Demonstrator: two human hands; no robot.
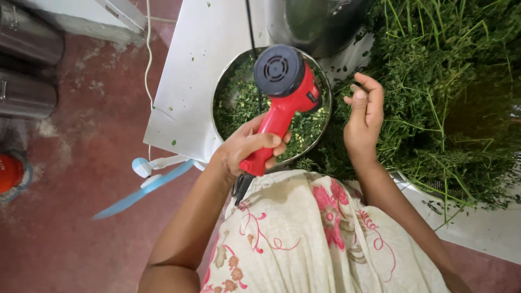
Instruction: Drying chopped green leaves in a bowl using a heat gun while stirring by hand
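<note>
Left hand (247,149) is wrapped tight around the red grip of the heat gun (282,95); we see its black rear vent facing the camera, nozzle pointing down into the steel bowl (324,81). The bowl sits at the near edge of the white desk (184,81), holding stripped small green leaves (239,106). Right hand (364,116) is loose and half open, fingers curled, holding nothing we can make out, resting against the big heap of leafy stalks (445,81) on the right side of the desk.

Handling, as we judge it: the gun looks rigid plastic, moderately weighty and top-heavy, so the pistol grip is the right hold; nozzle end likely hot, keep off it. Cord (239,187) hangs from the grip base, could snag. Leaves are light and loose, will likely scatter under airflow. Bowl is thin smooth metal, may slide near that edge.

A grey pot (315,24) stands at the far edge. A small blue fan (144,182) lies on the red floor (81,217).
</note>
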